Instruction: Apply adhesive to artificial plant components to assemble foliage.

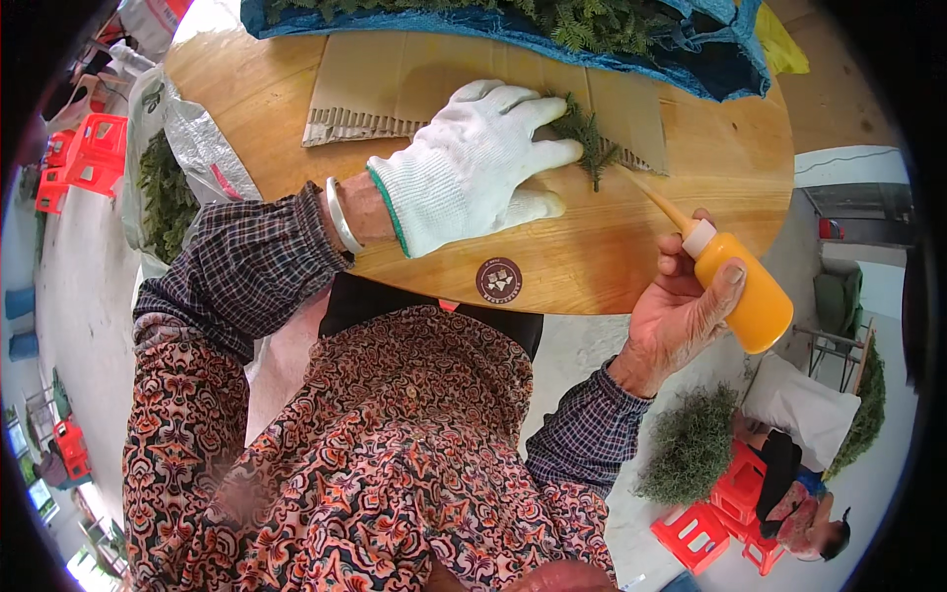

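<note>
My left hand (483,158), in a white knit glove with a green cuff edge, lies flat with its fingers apart. Its fingertips reach the near side of a small green fir sprig (589,138); whether they press on it I cannot tell. The sprig lies across the edge of a flat cardboard sheet (395,79), its stem end over the wooden tabletop. Bare and closed, my right hand (681,306) grips an orange squeeze bottle (747,296). The bottle is tilted, and its long tapered nozzle (656,197) points at the sprig's stem end.
A blue woven sack (691,59) full of green branches spans the far side of the round wooden table (572,266). Left of it hangs a pale plastic bag (212,148) of greenery. Red stools (691,538), a heap of greenery (686,444) and another person (804,513) are at lower right.
</note>
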`<state>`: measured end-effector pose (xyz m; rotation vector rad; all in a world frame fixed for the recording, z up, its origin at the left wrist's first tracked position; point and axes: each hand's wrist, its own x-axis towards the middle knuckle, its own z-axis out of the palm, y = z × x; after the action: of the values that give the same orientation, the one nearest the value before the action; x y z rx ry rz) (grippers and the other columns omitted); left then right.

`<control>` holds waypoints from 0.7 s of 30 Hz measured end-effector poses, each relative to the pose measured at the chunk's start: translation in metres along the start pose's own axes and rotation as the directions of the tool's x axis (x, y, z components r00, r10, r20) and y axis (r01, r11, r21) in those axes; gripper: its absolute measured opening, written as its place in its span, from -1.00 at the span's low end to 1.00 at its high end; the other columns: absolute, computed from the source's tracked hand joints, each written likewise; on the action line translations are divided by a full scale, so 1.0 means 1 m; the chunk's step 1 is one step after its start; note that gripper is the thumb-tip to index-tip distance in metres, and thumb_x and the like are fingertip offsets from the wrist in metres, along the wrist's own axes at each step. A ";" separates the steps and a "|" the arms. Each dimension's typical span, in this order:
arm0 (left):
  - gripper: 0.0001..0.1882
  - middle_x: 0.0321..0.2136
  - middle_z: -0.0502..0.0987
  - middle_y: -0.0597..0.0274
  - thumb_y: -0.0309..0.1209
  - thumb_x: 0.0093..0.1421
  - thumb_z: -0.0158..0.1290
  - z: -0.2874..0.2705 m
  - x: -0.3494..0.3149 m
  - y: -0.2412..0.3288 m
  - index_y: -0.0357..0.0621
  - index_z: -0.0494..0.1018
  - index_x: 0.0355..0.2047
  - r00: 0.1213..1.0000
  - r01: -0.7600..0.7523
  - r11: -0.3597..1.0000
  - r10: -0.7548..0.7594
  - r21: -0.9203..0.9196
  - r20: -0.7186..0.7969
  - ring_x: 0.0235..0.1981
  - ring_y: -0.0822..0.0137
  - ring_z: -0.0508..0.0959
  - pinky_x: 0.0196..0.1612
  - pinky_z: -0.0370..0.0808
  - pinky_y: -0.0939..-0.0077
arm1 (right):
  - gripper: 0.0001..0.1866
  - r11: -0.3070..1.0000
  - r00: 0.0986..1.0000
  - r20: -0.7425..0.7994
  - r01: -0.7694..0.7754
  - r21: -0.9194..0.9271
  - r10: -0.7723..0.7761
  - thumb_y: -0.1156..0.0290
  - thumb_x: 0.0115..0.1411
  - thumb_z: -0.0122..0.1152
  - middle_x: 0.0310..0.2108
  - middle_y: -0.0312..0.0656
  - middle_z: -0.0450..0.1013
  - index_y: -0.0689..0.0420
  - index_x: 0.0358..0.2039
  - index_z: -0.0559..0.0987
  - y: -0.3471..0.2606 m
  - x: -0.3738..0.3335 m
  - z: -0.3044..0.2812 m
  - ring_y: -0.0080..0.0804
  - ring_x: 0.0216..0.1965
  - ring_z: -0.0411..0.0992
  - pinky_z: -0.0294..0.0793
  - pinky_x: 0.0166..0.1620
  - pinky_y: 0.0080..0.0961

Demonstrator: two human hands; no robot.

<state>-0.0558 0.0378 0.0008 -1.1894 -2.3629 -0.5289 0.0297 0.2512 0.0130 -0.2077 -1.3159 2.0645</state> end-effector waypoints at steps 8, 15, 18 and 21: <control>-0.52 0.12 0.34 0.08 -0.06 0.07 0.08 -0.002 0.002 0.000 0.02 0.45 -0.03 0.998 0.021 0.999 -0.023 0.024 0.066 0.10 0.05 0.35 0.13 0.26 0.13 | -0.53 0.999 1.000 0.014 0.012 0.038 -0.013 0.21 0.16 0.26 -0.17 0.13 0.49 0.35 -0.12 0.42 0.008 0.003 0.006 -0.39 -0.51 0.52 0.48 -0.53 -0.77; -0.54 0.10 0.35 0.07 -0.08 0.07 0.09 0.001 0.004 0.002 0.02 0.47 -0.05 0.998 0.028 0.999 -0.029 0.028 0.054 0.08 0.05 0.36 0.13 0.27 0.15 | -0.52 0.999 0.999 0.024 -0.035 0.014 0.035 0.20 0.16 0.26 -0.15 0.13 0.48 0.38 -0.13 0.42 0.007 0.004 0.002 -0.40 -0.52 0.52 0.48 -0.54 -0.77; -0.58 0.04 0.39 0.03 -0.11 0.05 0.11 0.003 0.005 0.002 0.00 0.50 -0.11 1.000 0.014 1.000 -0.014 0.014 0.007 0.04 0.04 0.38 0.12 0.28 0.15 | -0.51 0.999 0.999 0.022 -0.033 0.022 0.032 0.20 0.17 0.26 -0.15 0.13 0.49 0.40 -0.13 0.41 0.006 0.004 0.000 -0.40 -0.52 0.52 0.48 -0.54 -0.77; -0.56 0.08 0.37 0.06 -0.10 0.06 0.10 0.002 0.005 0.002 0.01 0.48 -0.07 0.999 0.022 1.000 -0.022 0.018 0.031 0.07 0.04 0.37 0.12 0.27 0.15 | -0.51 1.000 1.000 0.016 -0.024 0.008 0.024 0.20 0.17 0.25 -0.15 0.14 0.48 0.39 -0.13 0.41 0.006 0.004 -0.001 -0.40 -0.52 0.52 0.47 -0.54 -0.77</control>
<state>-0.0576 0.0428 0.0022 -1.1730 -2.4040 -0.4988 0.0245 0.2527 0.0087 -0.2050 -1.3206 2.0951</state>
